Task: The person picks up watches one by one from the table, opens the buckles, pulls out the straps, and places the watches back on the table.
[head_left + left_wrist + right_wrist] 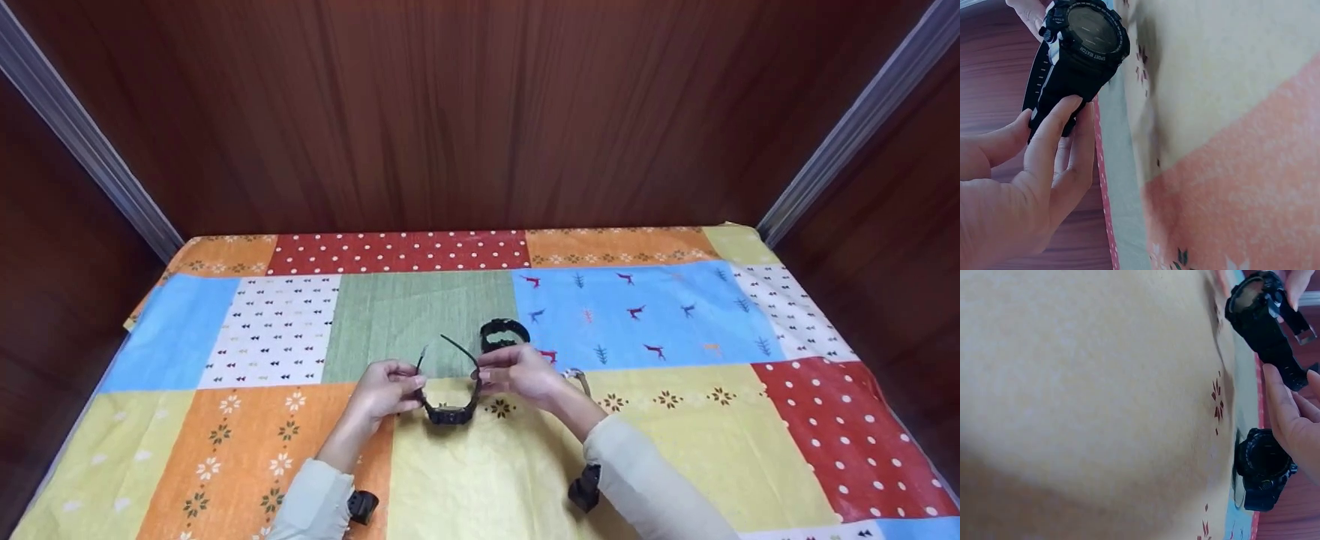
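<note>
Between both hands is a black sports watch (451,415) with its strap unfastened and the two ends standing up and apart. Its round dial (1094,29) faces back toward the person. My left hand (386,388) pinches one strap half between thumb and fingers. On the other side, my right hand (525,373) pinches the other half of the strap (1275,349). The metal buckle (1306,336) shows at one strap end. A second black watch (504,330) lies just beyond the right hand, its strap forming a loop; its dark round face (1266,458) shows in the right wrist view.
A patchwork-patterned cloth (465,487) covers the table. Partly hidden behind the right wrist is a small item with a tan band (583,384). Dark wood panels (450,112) rise at the back and both sides. A black device (363,507) sits at the left cuff.
</note>
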A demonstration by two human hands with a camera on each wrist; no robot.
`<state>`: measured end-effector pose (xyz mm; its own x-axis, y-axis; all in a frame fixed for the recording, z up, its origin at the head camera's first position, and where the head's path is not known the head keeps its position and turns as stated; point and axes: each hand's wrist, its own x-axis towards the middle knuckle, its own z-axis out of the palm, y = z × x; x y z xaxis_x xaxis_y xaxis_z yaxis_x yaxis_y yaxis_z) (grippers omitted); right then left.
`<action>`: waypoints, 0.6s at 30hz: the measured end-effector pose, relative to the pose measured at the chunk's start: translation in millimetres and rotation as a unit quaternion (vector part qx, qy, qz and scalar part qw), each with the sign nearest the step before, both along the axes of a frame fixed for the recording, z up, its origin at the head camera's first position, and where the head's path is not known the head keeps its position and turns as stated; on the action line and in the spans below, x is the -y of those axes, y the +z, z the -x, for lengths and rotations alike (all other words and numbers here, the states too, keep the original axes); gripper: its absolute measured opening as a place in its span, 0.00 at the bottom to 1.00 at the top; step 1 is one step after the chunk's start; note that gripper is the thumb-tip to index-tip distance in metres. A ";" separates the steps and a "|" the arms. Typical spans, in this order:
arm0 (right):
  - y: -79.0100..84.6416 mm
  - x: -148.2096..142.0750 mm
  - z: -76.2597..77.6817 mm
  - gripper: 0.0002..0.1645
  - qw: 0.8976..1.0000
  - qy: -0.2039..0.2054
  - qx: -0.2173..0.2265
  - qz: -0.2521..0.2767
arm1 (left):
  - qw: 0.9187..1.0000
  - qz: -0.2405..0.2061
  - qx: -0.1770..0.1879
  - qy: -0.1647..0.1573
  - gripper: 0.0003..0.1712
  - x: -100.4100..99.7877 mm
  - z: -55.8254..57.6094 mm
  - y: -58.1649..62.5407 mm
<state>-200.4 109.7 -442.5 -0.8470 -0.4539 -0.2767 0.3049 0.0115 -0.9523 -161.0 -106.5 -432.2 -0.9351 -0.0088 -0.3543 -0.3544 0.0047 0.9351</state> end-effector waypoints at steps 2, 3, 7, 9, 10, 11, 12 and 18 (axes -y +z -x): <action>-0.6 1.6 0.4 0.21 1.000 0.003 0.003 -0.002 | 1.000 0.002 0.008 0.002 0.13 1.5 -0.1 -1.2; -0.7 2.4 0.7 0.21 1.000 0.005 0.004 -0.007 | 1.000 0.004 0.011 0.003 0.13 2.2 -0.1 -1.6; -0.9 5.3 2.8 0.18 1.000 0.006 0.004 -0.026 | 1.000 0.008 0.012 0.006 0.13 4.0 0.3 -4.4; -0.8 6.6 3.7 0.18 1.000 0.007 0.003 -0.027 | 1.000 0.008 0.009 0.008 0.13 4.6 0.5 -5.8; -0.9 7.2 4.0 0.18 1.000 0.006 0.003 -0.026 | 1.000 0.008 0.007 0.010 0.13 4.8 0.7 -6.6; -0.8 7.7 4.3 0.17 1.000 0.005 0.005 -0.024 | 1.000 0.008 0.006 0.011 0.12 4.9 0.7 -7.2; -1.0 8.2 4.5 0.17 1.000 0.005 0.005 -0.022 | 1.000 0.007 0.005 0.014 0.12 5.0 0.8 -7.9; -2.5 9.1 5.4 0.17 1.000 0.009 0.007 -0.001 | 1.000 0.009 -0.001 0.021 0.09 4.2 1.0 -9.4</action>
